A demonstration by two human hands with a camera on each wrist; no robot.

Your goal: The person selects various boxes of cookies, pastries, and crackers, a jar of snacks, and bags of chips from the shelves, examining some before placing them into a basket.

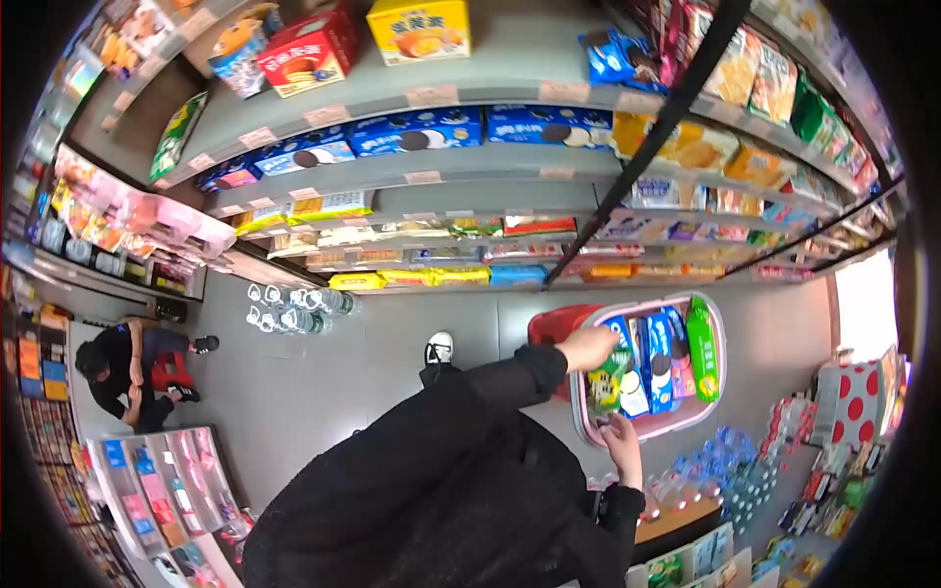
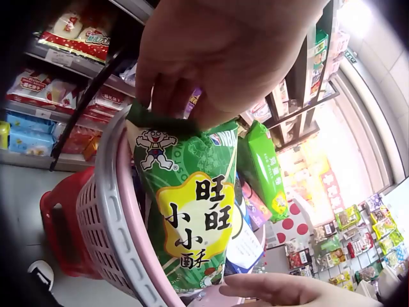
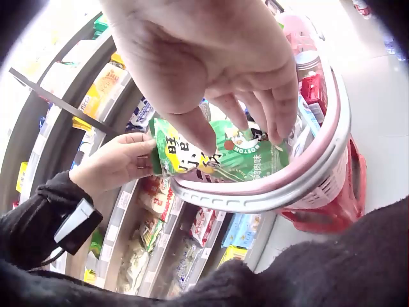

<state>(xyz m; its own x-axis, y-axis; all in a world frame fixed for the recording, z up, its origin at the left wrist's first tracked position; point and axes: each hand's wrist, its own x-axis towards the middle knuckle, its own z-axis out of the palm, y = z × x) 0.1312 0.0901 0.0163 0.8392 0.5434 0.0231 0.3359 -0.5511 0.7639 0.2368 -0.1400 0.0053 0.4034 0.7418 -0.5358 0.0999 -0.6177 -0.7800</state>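
Note:
A green snack bag with a yellow label (image 1: 606, 386) (image 2: 192, 211) (image 3: 223, 150) is at the near-left side of a pink basket (image 1: 578, 423) (image 2: 124, 211) (image 3: 255, 192). My left hand (image 1: 588, 349) (image 2: 223, 57) (image 3: 115, 161) grips its top edge, fingers curled round it. My right hand (image 1: 623, 449) (image 2: 287, 289) (image 3: 211, 64) is by the bag's other end, thumb and fingers apart; whether the fingertips touch it, I cannot tell. Blue cookie packs (image 1: 661, 363) and a bright green package (image 1: 703, 348) (image 2: 267, 169) lie in the basket.
A red basket (image 1: 554, 325) (image 2: 61, 220) (image 3: 335, 217) stands against the pink one. Snack shelves (image 1: 421, 186) run along the far side. Water bottles (image 1: 299, 309) stand on the floor at left, where a person (image 1: 132, 367) sits. More bottles (image 1: 730, 461) are at the right.

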